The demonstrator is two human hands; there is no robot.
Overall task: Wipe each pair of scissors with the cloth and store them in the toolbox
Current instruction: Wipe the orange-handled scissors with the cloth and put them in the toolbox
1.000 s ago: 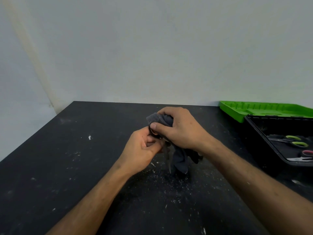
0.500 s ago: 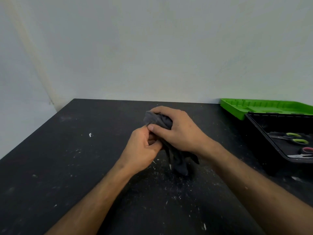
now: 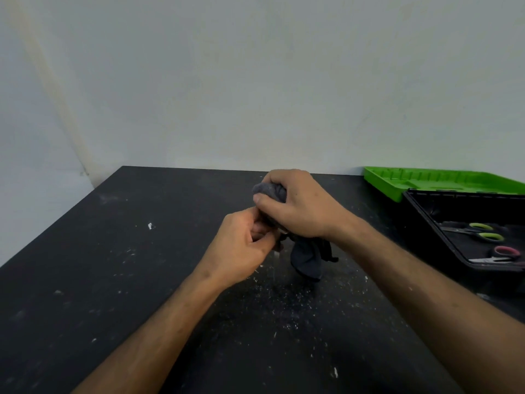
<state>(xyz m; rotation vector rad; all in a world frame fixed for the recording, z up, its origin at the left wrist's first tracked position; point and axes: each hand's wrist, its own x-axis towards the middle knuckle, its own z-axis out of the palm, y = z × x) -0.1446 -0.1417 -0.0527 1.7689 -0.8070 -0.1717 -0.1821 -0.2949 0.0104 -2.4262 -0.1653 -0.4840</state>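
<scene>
My right hand [image 3: 301, 206] grips a dark grey cloth [image 3: 308, 257] bunched over a pair of scissors [image 3: 279, 245], which is almost wholly hidden. Only a dark bit and a pale blade tip show under the hands. My left hand [image 3: 241, 245] holds the scissors' handle end from the left, fingers curled. Both hands hover just above the middle of the black table [image 3: 113, 280]. The open black toolbox [image 3: 426, 220] at the right holds green-handled scissors [image 3: 483, 231] and pink-handled scissors [image 3: 502, 253].
The toolbox's green lid [image 3: 443, 182] lies open behind it against the white wall. White specks and dust litter the table around and in front of the hands. The table's left edge runs diagonally toward the near left.
The right hand has slid the cloth up and away along the scissors. The blade seen below the hands a second ago is now nearly covered. The left hand keeps its hold.
</scene>
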